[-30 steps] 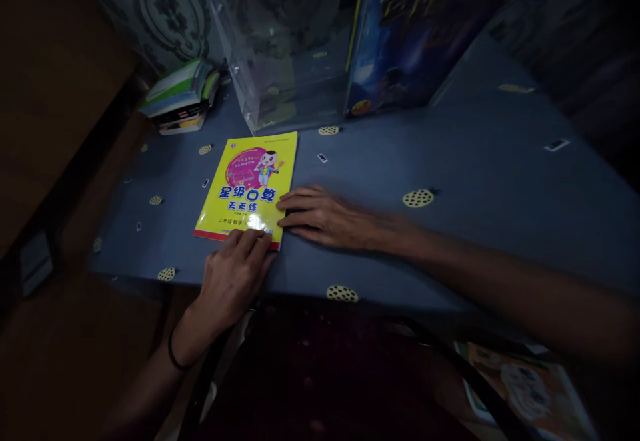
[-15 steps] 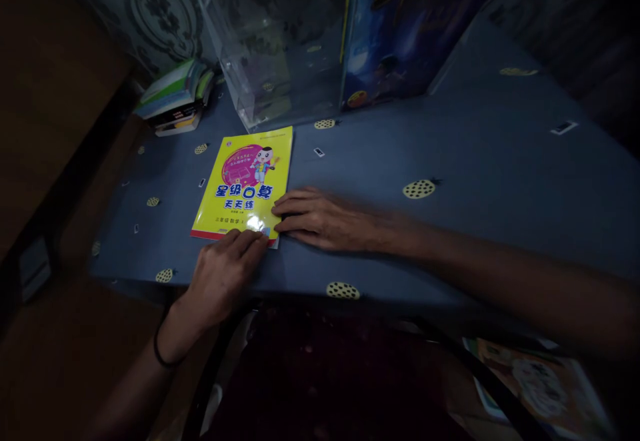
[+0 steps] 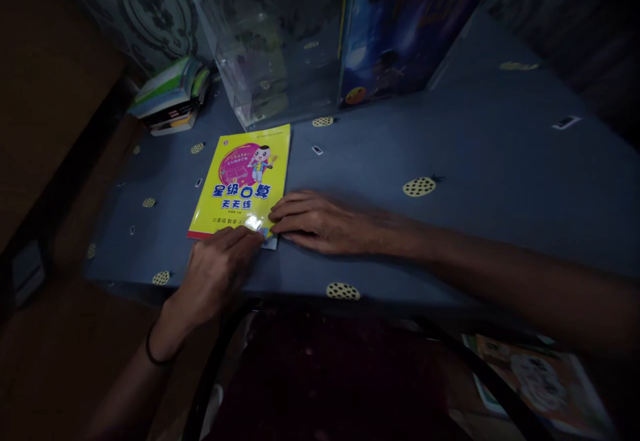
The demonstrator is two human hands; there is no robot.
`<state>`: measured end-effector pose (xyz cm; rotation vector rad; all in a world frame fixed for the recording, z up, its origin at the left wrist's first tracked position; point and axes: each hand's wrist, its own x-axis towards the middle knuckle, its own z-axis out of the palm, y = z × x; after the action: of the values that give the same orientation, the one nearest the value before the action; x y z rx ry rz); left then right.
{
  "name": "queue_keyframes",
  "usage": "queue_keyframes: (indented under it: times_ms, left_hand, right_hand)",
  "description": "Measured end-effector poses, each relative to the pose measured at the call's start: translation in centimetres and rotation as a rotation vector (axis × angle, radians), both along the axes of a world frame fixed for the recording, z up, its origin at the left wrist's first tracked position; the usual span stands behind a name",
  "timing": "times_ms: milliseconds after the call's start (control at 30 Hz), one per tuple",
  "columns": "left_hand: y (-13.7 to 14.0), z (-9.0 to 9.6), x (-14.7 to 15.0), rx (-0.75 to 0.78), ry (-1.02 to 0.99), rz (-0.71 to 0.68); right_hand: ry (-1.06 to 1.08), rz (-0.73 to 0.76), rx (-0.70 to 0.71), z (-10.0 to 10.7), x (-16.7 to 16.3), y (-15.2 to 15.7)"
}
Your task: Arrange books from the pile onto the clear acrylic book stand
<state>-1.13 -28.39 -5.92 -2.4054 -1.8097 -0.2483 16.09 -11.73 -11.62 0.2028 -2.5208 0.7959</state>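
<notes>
A yellow workbook (image 3: pixel 239 181) with a cartoon child and blue lettering lies closed on the cloth-covered table. My left hand (image 3: pixel 220 261), a dark band round its wrist, has its fingers bent over the book's lower edge near the right corner. Its thumb is hidden. A pale strip of page shows under the cover at that corner, where the cover looks slightly raised. My right hand (image 3: pixel 320 222) rests on the table from the right. Its fingers are stretched out and their tips touch the book's lower right edge.
Behind the workbook stands a clear plastic holder (image 3: pixel 260 104) with a large dark blue book (image 3: pixel 395 48) upright at its right. Several books lie in a stack (image 3: pixel 170 98) at the back left. The blue tablecloth (image 3: pixel 475 141) has a pineapple print. Below right lies another book (image 3: pixel 540 381).
My left hand has shifted slightly left and up along the lower edge. At the right corner the cover's red strip no longer shows, and more pale page is visible. My right hand has hardly moved.
</notes>
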Motion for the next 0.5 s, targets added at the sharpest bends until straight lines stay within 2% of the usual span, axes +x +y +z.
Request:
queue_keyframes:
  times_ms: [133, 300, 500]
  left_hand:
    - [-0.22, -0.29, 0.39, 0.043, 0.054, 0.004]
    - [-0.44, -0.61, 0.46, 0.066, 0.176, -0.056]
    - [-0.24, -0.29, -0.32, -0.011, 0.076, -0.040]
  right_hand:
    - [0.010, 0.012, 0.000, -0.09, -0.02, 0.07]
    - [0.007, 0.018, 0.005, -0.29, -0.05, 0.18]
    - [-0.005, 0.011, -0.022, -0.33, -0.08, 0.16]
